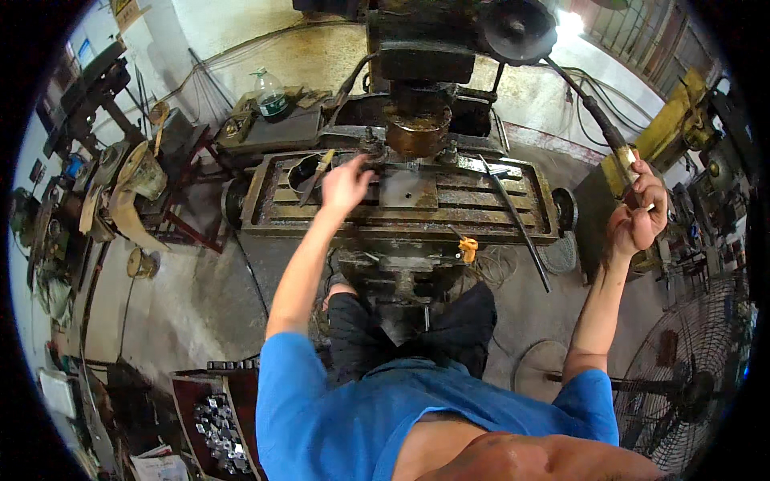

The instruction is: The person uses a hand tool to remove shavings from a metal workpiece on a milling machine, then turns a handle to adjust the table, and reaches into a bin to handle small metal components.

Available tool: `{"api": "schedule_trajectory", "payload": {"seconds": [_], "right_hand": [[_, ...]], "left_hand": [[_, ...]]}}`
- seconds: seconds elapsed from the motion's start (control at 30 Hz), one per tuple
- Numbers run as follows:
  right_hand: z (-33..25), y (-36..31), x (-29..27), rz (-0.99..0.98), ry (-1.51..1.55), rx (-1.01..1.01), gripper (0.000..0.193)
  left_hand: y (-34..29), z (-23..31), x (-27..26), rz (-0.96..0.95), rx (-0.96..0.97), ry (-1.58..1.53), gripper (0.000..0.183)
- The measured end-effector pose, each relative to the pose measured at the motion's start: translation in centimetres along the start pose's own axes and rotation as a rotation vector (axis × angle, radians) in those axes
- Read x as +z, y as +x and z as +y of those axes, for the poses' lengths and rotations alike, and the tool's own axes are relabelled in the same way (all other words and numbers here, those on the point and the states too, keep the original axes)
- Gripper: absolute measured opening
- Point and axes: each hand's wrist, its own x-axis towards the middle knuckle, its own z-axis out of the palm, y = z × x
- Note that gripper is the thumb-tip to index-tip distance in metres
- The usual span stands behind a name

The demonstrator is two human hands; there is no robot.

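Observation:
My right hand (639, 212) is raised at the right, its fingers wrapped round the end of a long dark lever (597, 108) that runs down from the round black housing (517, 30) of a milling machine. Over the left half of the slotted machine table (473, 215), my left hand (346, 186) reaches forward with its fingers apart and slightly blurred. Its fingertips are near a clamp bolt (370, 143); whether they touch it I cannot tell. Just left of that hand, a yellow-handled tool (325, 164) leans over a round dark container (303, 175). The oily, brown spindle head (417, 132) sits above a flat plate (409, 191).
A long black bar (517, 224) lies across the table's right side and sticks out past its front edge. Yellow object (468, 248) hangs at the front. A box of metal parts (218, 433) stands lower left, a fan (690, 377) lower right, a plastic bottle (270, 96) behind.

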Motion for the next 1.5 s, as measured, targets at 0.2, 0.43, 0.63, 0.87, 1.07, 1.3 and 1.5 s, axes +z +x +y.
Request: {"api": "schedule_trajectory", "payload": {"seconds": [0.2, 0.43, 0.63, 0.87, 1.07, 1.3, 1.5], "right_hand": [[0.1, 0.0, 1.0, 0.079, 0.015, -0.019, 0.012], [-0.2, 0.3, 0.4, 0.004, 0.009, 0.027, 0.012], [-0.2, 0.5, 1.1, 0.120, 0.003, 0.014, 0.008], [0.0, 0.1, 0.1, -0.014, -0.005, 0.003, 0.006], [-0.2, -1.3, 0.2, 0.033, 0.004, 0.054, 0.009], [0.0, -2.3, 0.6, 0.052, 0.037, 0.081, 0.007], [0.6, -3.2, 0.1, 0.061, 0.041, 0.068, 0.006]], "left_hand": [[-4.1, -4.0, -7.6, 0.070, -0.099, 0.465, 0.043], [-4.1, -6.9, -5.8, 0.048, -0.110, 0.352, 0.027], [-3.2, -1.2, 0.7, 0.034, -0.181, -0.285, 0.021], [1.0, 2.1, 6.0, 0.132, -0.239, -0.155, 0.019], [0.6, 2.9, 6.3, 0.058, -0.211, -0.149, 0.020], [-0.3, 1.7, 4.6, 0.013, -0.225, -0.240, 0.019], [-2.5, -1.2, -0.7, -0.023, -0.157, -0.230, 0.022]]}}
